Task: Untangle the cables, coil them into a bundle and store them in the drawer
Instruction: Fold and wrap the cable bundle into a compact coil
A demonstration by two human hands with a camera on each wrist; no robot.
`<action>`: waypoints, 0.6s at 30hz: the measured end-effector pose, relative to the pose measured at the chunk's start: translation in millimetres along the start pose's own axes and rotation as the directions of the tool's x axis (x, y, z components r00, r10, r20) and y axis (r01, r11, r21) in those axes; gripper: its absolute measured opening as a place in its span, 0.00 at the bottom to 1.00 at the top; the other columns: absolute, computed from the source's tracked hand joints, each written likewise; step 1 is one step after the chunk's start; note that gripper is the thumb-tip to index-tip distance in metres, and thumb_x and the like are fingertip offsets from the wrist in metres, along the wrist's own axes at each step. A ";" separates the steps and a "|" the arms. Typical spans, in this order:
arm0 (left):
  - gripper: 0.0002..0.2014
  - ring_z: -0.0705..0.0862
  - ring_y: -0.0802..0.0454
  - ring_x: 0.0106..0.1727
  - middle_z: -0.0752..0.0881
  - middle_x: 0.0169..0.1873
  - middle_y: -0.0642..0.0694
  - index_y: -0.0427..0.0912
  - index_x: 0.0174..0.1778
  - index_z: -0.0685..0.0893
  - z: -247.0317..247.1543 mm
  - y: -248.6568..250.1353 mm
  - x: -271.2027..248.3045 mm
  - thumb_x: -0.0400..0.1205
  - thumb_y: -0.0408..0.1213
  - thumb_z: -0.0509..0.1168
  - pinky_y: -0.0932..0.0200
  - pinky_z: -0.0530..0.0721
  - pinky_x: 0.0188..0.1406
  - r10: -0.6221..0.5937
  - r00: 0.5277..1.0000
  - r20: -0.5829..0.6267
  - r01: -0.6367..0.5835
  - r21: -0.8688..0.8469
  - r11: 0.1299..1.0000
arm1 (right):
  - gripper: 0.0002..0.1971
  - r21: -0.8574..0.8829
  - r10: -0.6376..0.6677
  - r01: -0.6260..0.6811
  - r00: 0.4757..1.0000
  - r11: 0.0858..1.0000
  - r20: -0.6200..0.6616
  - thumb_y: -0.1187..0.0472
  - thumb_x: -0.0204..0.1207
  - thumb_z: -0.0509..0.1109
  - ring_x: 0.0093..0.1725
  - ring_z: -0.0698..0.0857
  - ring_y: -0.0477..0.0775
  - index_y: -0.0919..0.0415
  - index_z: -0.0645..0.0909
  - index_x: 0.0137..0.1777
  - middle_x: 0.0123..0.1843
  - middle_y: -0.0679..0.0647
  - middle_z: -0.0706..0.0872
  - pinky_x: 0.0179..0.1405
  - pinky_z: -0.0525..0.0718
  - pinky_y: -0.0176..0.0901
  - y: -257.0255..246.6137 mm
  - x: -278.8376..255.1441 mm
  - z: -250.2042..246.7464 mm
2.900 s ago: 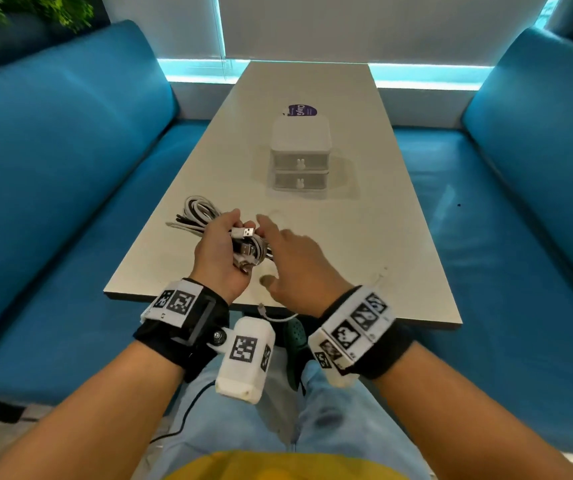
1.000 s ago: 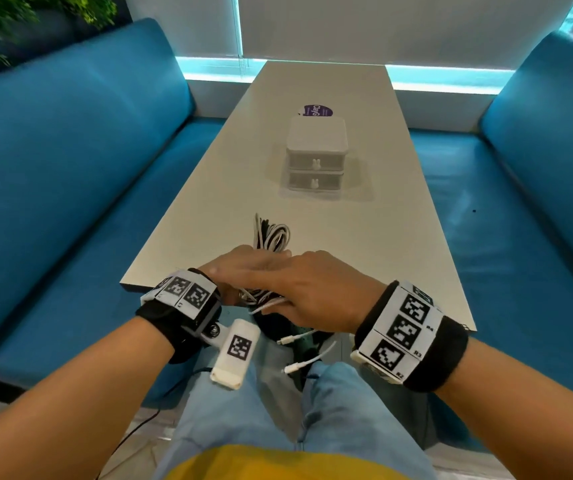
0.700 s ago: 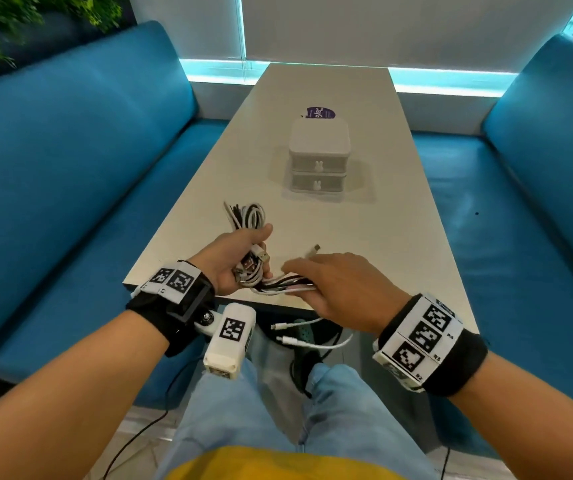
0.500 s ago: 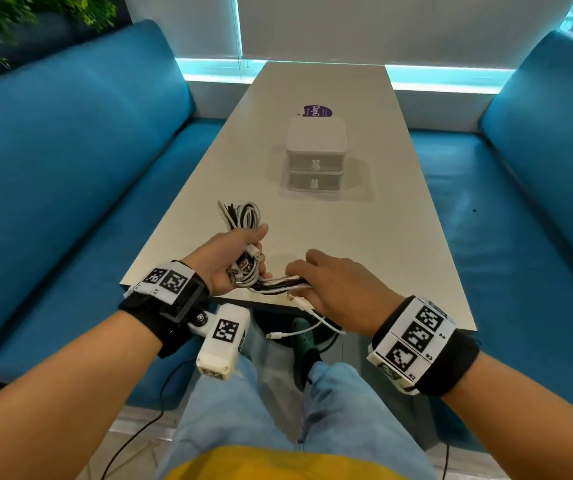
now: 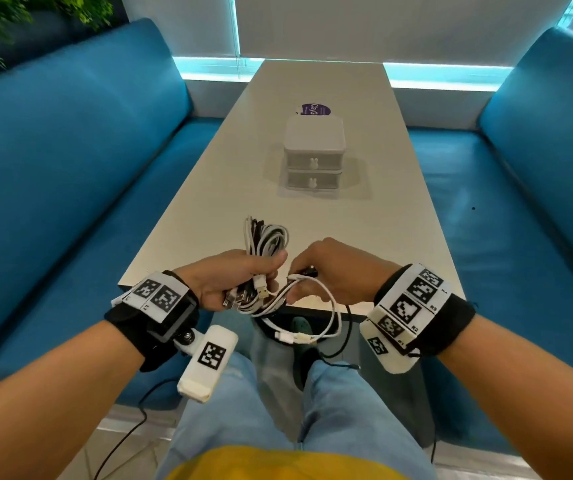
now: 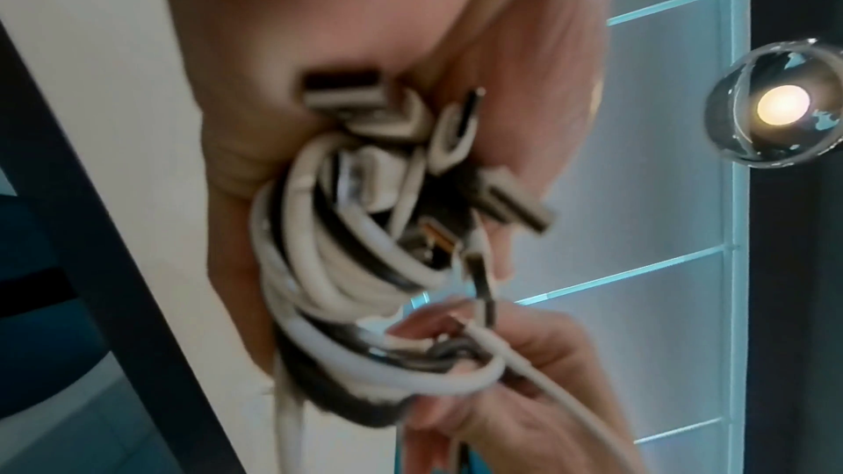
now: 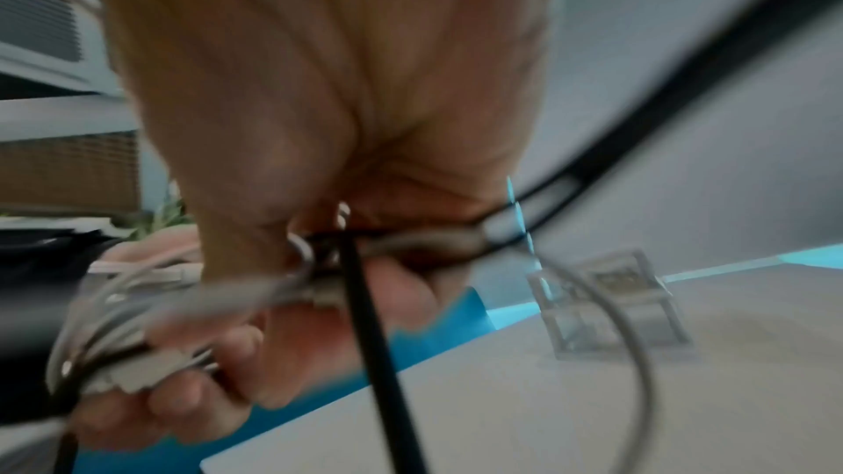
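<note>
My left hand (image 5: pixel 240 282) grips a folded bundle of white and black cables (image 5: pixel 264 239) over the table's near edge; its loops stick up past the thumb and several USB plugs (image 6: pixel 365 99) poke out by the palm. My right hand (image 5: pixel 316 271) pinches the loose strands (image 5: pixel 313 282) right beside the bundle, seen close and blurred in the right wrist view as strands (image 7: pixel 347 265) between thumb and fingers. White cable ends (image 5: pixel 292 337) hang in a loop below the table edge over my lap. The small white two-drawer box (image 5: pixel 314 154) stands mid-table, both drawers closed.
The beige table (image 5: pixel 399 216) runs away from me between two blue sofas (image 5: pixel 70 174). A purple sticker (image 5: pixel 316 110) lies behind the drawer box. A thin black wire (image 5: pixel 347 327) dangles under the table near my knees.
The hands have risen from the table edge. The left hand has turned the bundle upright, and the right hand has come in close with the loose strands, which now loop down lower.
</note>
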State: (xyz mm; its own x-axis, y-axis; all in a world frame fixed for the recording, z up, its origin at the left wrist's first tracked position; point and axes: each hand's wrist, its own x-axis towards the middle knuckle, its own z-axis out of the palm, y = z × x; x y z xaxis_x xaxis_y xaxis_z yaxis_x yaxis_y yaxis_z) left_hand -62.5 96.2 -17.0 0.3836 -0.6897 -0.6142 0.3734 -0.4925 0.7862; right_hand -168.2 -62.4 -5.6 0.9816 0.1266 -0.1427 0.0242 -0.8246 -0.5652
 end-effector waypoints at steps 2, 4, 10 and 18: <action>0.18 0.84 0.47 0.28 0.82 0.28 0.42 0.37 0.35 0.80 0.0 0.8 3.7 0.73 0.50 0.72 0.57 0.86 0.32 0.082 0.982 -0.168 -0.083 0.001 0.997 | 0.13 0.025 0.108 -0.110 0.992 0.994 0.067 0.50 0.74 0.76 0.37 0.82 0.41 0.57 0.88 0.53 0.42 0.52 0.89 0.46 0.80 0.43 13.6 -2.1 0.0; 0.19 0.85 0.40 0.31 0.84 0.25 0.38 0.35 0.33 0.81 -1.6 4.3 7.7 0.77 0.50 0.72 0.49 0.84 0.37 0.220 0.915 -0.338 -0.177 0.153 0.972 | 0.19 0.029 0.205 -0.208 0.975 0.978 0.079 0.51 0.74 0.76 0.55 0.82 0.46 0.50 0.83 0.65 0.59 0.48 0.85 0.57 0.79 0.42 26.0 -7.9 -7.4; 0.15 0.84 0.47 0.24 0.82 0.17 0.47 0.39 0.37 0.81 1.4 19.4 8.6 0.79 0.48 0.70 0.56 0.83 0.31 0.403 0.793 -0.457 -0.320 0.251 0.914 | 0.19 0.361 0.193 -0.099 0.953 0.927 -0.232 0.63 0.78 0.68 0.67 0.80 0.42 0.52 0.81 0.68 0.67 0.47 0.84 0.71 0.76 0.42 -1.7 -8.4 -22.9; 0.16 0.78 0.49 0.26 0.77 0.23 0.44 0.43 0.31 0.77 18.5 26.3 5.3 0.79 0.47 0.70 0.56 0.77 0.30 0.509 0.722 -0.468 -0.430 0.272 0.861 | 0.17 0.155 0.287 -0.292 0.956 0.944 0.057 0.37 0.70 0.73 0.39 0.80 0.50 0.50 0.79 0.42 0.36 0.46 0.81 0.41 0.75 0.42 -22.0 18.0 24.3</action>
State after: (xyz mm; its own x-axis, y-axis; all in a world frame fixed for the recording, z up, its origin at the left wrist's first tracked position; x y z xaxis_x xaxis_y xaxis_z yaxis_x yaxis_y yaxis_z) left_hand -66.2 69.8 1.8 0.8625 -0.5004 -0.0757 -0.0734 -0.2717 0.9596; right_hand -155.7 -28.6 -15.5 0.9350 -0.0841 -0.3444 -0.2931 -0.7298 -0.6177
